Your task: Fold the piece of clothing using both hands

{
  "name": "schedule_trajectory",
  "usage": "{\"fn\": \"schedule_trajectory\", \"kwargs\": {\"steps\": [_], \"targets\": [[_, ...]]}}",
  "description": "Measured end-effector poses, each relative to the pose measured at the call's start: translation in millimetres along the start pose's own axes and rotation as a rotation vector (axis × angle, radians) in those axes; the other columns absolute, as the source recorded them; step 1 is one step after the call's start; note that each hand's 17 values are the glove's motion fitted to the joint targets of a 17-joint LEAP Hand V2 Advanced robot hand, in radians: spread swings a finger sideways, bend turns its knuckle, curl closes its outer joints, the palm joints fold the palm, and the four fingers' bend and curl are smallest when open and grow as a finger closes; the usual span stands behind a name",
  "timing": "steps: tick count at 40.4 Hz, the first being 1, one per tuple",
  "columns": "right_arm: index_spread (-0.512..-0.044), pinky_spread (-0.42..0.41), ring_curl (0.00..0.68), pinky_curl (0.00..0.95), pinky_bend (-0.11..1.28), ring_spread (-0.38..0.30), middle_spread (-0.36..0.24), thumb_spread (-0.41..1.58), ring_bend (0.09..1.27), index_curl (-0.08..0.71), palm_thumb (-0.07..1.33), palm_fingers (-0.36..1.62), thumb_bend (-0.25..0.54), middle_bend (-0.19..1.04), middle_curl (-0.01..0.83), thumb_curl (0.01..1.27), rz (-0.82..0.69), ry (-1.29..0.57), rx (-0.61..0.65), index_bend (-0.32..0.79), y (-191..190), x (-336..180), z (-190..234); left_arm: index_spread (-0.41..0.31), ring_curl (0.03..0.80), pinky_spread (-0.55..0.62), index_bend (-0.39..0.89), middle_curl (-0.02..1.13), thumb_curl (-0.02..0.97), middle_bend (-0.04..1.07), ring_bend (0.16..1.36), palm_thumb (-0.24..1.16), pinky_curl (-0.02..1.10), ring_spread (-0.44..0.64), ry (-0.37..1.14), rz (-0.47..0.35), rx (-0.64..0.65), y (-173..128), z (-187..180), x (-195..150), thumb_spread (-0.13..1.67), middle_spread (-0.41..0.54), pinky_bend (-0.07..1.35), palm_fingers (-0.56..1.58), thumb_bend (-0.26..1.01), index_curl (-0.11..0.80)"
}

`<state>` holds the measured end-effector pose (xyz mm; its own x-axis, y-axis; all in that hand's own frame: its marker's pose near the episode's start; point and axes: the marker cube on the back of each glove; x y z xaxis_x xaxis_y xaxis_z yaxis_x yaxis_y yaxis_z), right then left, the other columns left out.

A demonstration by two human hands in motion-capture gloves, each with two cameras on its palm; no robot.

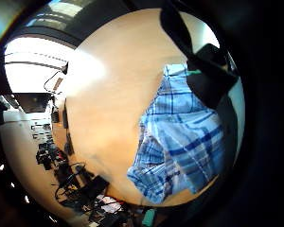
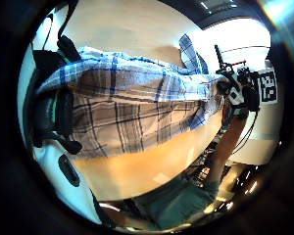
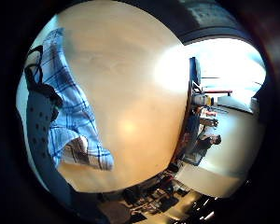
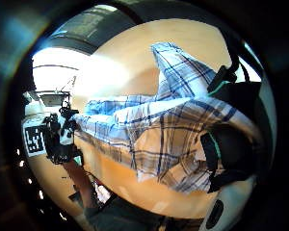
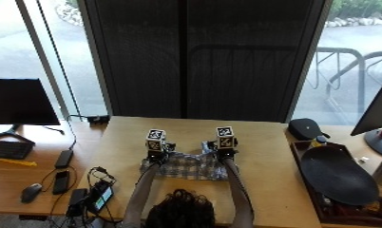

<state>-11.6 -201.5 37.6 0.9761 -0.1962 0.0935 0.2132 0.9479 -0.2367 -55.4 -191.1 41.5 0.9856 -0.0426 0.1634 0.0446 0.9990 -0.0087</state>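
A blue and white plaid garment [image 5: 186, 166] lies bunched on the wooden table [image 5: 267, 166], straight in front of the person. My left hand [image 5: 155, 151] grips its left end and my right hand [image 5: 224, 148] grips its right end. In the left thumb side view the cloth [image 2: 137, 107] stretches from my curled left fingers [image 2: 54, 112] across to the right hand [image 2: 235, 93], raised a little over the table. The right thumb side view shows the cloth [image 4: 173, 130] caught in my right fingers [image 4: 229, 149], with the left hand [image 4: 58, 137] at its other end. Loose cloth [image 1: 180, 142] hangs toward the tabletop.
A monitor [image 5: 20, 102], a mouse [image 5: 31, 191], phones and cables [image 5: 93, 194] sit on the desk at the left. To the right are a black case [image 5: 308, 128], a dark oval dish [image 5: 336, 175] in a tray and a second monitor [image 5: 381, 118].
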Motion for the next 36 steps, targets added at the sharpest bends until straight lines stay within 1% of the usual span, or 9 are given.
{"fn": "schedule_trajectory", "kwargs": {"steps": [2,6,11,18,24,27,28,33,36], "targets": [[-0.325,-0.312,0.453,0.376,0.55,-0.246,-0.250,1.19,0.73,0.331,0.95,1.27,-0.009,0.51,0.492,0.34,0.104,0.091,0.050,0.14,-7,11,7,-0.245,0.413,-0.05,0.17,0.52,0.332,0.41,0.52,0.82,0.32,-0.26,0.000,-0.011,-0.034,3,10,-1,1.35,-0.257,0.14,1.08,0.04,0.424],[-0.324,-0.297,0.451,0.377,0.55,-0.248,-0.248,1.19,0.71,0.333,0.95,1.26,-0.010,0.50,0.492,0.34,0.089,0.100,0.129,0.14,-21,12,18,-0.248,0.414,-0.03,0.17,0.52,0.331,0.41,0.51,0.82,0.32,-0.26,0.049,-0.003,-0.095,8,26,5,1.35,-0.259,0.14,1.08,0.03,0.429],[-0.326,-0.261,0.444,0.372,0.53,-0.249,-0.248,1.19,0.66,0.343,0.94,1.22,-0.014,0.51,0.500,0.34,0.195,0.169,0.168,0.16,-24,20,27,-0.250,0.416,0.00,0.18,0.53,0.330,0.44,0.50,0.82,0.30,-0.25,0.068,0.001,0.024,-10,42,8,1.35,-0.264,0.12,1.06,0.02,0.438],[-0.327,-0.220,0.440,0.367,0.50,-0.255,-0.251,1.20,0.62,0.347,0.94,1.18,-0.010,0.49,0.503,0.33,0.212,0.165,0.236,0.14,-25,22,34,-0.235,0.421,0.07,0.16,0.54,0.333,0.45,0.47,0.84,0.27,-0.21,0.123,-0.019,-0.011,-4,50,11,1.35,-0.250,0.12,0.97,0.01,0.443],[-0.325,-0.174,0.425,0.365,0.50,-0.251,-0.253,1.21,0.54,0.345,0.94,1.03,-0.012,0.40,0.479,0.34,0.261,0.171,0.306,0.13,-14,32,27,-0.200,0.427,0.11,0.10,0.55,0.332,0.43,0.46,0.84,0.28,-0.17,0.109,-0.039,0.073,-2,36,3,1.35,-0.221,0.18,0.83,0.00,0.417],[-0.330,-0.101,0.432,0.388,0.51,-0.231,-0.245,1.21,0.51,0.345,0.94,0.75,-0.011,0.27,0.448,0.35,0.264,0.161,0.359,0.10,-4,34,18,-0.166,0.440,0.15,0.07,0.53,0.330,0.30,0.45,0.80,0.32,-0.07,0.043,-0.062,0.200,-6,21,-8,1.33,-0.153,0.27,0.59,-0.02,0.396],[-0.330,-0.083,0.441,0.399,0.53,-0.228,-0.239,1.21,0.51,0.351,0.94,0.73,-0.010,0.24,0.445,0.35,0.262,0.155,0.375,0.11,1,35,13,-0.160,0.441,0.17,0.08,0.53,0.330,0.29,0.45,0.80,0.33,-0.05,0.019,-0.067,0.215,-3,16,-12,1.33,-0.143,0.27,0.58,-0.02,0.392],[-0.338,0.008,0.403,0.396,0.59,-0.171,-0.181,1.21,0.41,0.332,0.93,0.55,-0.017,0.13,0.395,0.36,0.232,0.117,0.515,0.12,18,37,-16,-0.131,0.412,0.24,0.09,0.48,0.329,0.20,0.47,0.77,0.33,0.04,-0.127,-0.095,0.167,27,-11,-31,1.31,-0.080,0.29,0.48,-0.02,0.357],[-0.344,0.045,0.384,0.393,0.62,-0.140,-0.149,1.22,0.39,0.322,0.90,0.51,-0.026,0.12,0.371,0.36,0.249,0.064,0.514,0.13,36,45,-16,-0.122,0.402,0.27,0.11,0.46,0.328,0.20,0.48,0.75,0.32,0.07,-0.004,-0.020,0.273,29,-26,-8,1.30,-0.062,0.27,0.48,-0.02,0.347]]}}
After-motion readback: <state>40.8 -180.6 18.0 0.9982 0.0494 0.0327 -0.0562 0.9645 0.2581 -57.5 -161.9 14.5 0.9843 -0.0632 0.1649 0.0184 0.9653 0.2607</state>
